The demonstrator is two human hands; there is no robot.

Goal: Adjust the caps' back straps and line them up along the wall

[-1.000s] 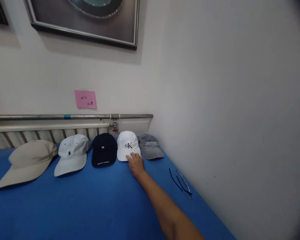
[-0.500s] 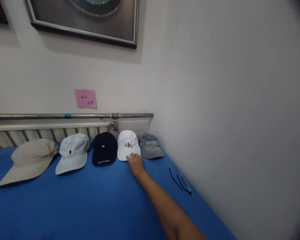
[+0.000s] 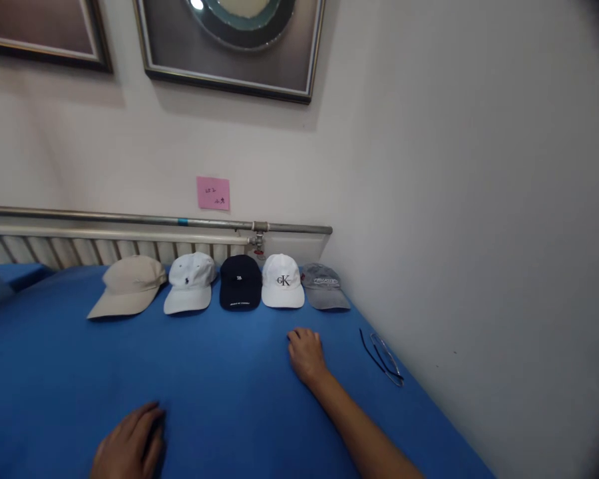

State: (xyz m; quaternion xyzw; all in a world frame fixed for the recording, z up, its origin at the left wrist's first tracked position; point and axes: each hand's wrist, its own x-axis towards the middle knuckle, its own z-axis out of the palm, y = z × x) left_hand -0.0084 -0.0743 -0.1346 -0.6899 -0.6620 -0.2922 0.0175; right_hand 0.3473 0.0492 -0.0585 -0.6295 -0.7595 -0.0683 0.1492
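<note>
Caps stand in a row along the back of the blue surface [image 3: 219, 372]: a beige cap [image 3: 130, 283], a pale cap with a small dark emblem [image 3: 190, 279], a black cap [image 3: 240, 283], a white cap lettered "CK" [image 3: 282, 281] and a grey cap [image 3: 324, 286]. My right hand [image 3: 305, 352] rests on the blue cloth just in front of the white cap, apart from it, with loosely bent fingers and nothing in them. At the lower left, my left hand [image 3: 130, 442] is partly cut off by the frame edge; its fingers are extended and hold nothing.
Glasses with dark temples [image 3: 383, 359] lie at the right, beside the plain wall [image 3: 479, 219]. Behind the caps run a metal pipe [image 3: 104, 217] and a radiator [image 3: 80, 251]. A pink note [image 3: 213, 193] and framed pictures [image 3: 229, 83] are on the wall.
My right hand has left the white cap's brim and drawn back toward me. My left hand has come into view at the lower left. The view has shifted left.
</note>
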